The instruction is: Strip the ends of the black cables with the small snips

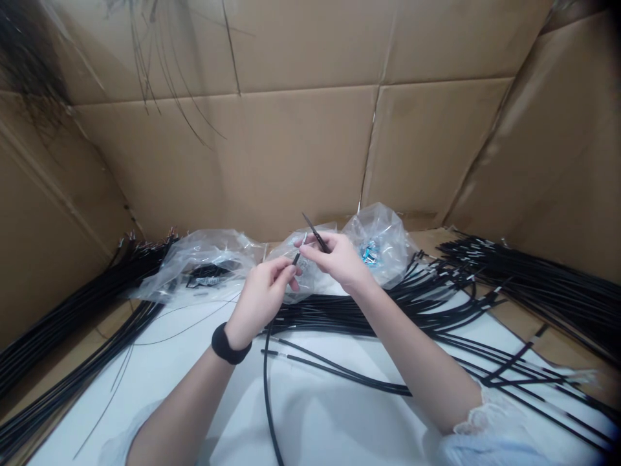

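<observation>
The left hand [262, 285] has its grip clamped on a round, black-sheathed cable [266, 382], just below the upper end, which is held up over the white counter [330, 427]; the rest hangs down toward the wearer. The right hand [338, 257] has its grip closed around a slim, dark, pointed tool [315, 230], thumb and forefinger beside the cable's pale tip [304, 239]; whether they touch it, I cannot tell. To handle this well, it seems best to brace the cable close to its end so it cannot twist, keep the tool's point angled away from the left fingers, and use light pressure on the pale tip, which looks thin and easily bent.
</observation>
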Demonstrator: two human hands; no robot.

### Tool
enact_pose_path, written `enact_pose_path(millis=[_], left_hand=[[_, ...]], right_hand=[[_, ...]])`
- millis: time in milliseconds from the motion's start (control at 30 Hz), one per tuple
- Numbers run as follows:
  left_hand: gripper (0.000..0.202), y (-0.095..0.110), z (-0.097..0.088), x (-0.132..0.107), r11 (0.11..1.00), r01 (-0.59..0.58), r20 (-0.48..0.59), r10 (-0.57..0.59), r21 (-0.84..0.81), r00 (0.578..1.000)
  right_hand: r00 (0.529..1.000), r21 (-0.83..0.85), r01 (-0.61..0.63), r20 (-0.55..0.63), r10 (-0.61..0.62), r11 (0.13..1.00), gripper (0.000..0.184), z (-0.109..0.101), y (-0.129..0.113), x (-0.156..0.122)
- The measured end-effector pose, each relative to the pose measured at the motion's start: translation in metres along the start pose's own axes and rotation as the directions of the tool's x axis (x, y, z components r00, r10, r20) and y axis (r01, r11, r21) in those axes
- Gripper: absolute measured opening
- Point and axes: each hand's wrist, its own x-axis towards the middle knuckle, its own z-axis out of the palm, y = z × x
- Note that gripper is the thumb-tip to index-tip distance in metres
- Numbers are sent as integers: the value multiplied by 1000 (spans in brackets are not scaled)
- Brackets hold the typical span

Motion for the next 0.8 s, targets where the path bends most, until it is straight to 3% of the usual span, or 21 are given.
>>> enact_pose_path(millis=[100, 233, 333, 467, 533, 633, 733, 800], left_hand=[[29, 6, -8, -3, 994, -3, 123, 16, -109, 992], [29, 5, -18, -3, 940, 70, 339, 50, -333, 939], [26, 2, -20, -3, 850, 160, 463, 109, -503, 880], [24, 1, -16, -4, 688, 305, 554, 168, -658, 815], [26, 2, -13, -6, 655, 341, 561, 155, -675, 813], [30, 3, -13, -7, 674, 341, 547, 113, -656, 829], [28, 6, -16, -7, 744, 278, 482, 67, -608, 874], [28, 10, -17, -8, 839, 188, 388, 29, -510, 921]], right_hand=[[998, 53, -21, 67, 18, 998, 26, -7, -9, -4], [969, 192, -94, 241, 46, 977, 29, -16, -17, -7], [926, 335, -167, 376, 31, 927, 29, -16, -18, -8], [910, 418, -201, 414, 11, 886, 32, -12, -17, -9], [913, 425, -200, 407, 10, 883, 33, -9, -18, -10], [945, 383, -142, 327, 10, 913, 35, -8, -22, -12], [989, 168, 17, 144, -42, 986, 33, -8, -30, -16], [993, -40, 115, 28, -114, 993, 30, -8, -34, -18]])
